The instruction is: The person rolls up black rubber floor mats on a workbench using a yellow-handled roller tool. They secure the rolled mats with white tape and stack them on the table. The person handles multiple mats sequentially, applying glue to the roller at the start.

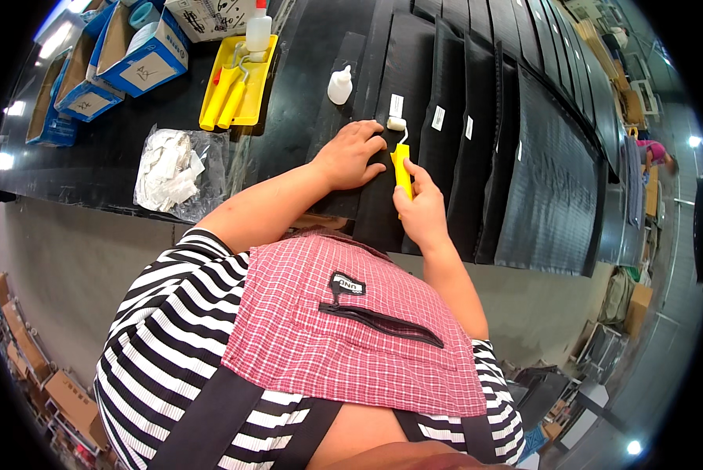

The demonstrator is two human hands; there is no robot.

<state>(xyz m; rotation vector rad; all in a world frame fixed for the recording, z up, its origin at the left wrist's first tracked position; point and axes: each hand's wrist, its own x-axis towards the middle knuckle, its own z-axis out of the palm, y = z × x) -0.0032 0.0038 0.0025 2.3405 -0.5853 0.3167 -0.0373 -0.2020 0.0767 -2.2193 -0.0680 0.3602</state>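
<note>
Hands at work on a black worktable, seen from above the person's head. The right hand has its fingers wrapped round the yellow handle of a small roller, whose white head rests on a black sheet, just below a small white label. The left hand lies flat on the same sheet, fingers spread and slightly curled, fingertips just beside the roller's head, pinning the sheet down.

More black sheets lie overlapping in a row to the right, some with white labels. A small white squeeze bottle stands near the left hand, farther up the table. A yellow tray farther left holds spare rollers and another bottle. A clear bag of white scraps lies near the table's front edge, and blue and white boxes sit at the far left.

Risks, as a judgement: the left fingertips sit so close to the roller head that a stroke could run over them. If the flat hand lifts, the sheet may slide and shift against its neighbours. Uneven pressure could crease or skew the label. A wide sweep of the left arm could topple the squeeze bottle onto the sheets.
</note>
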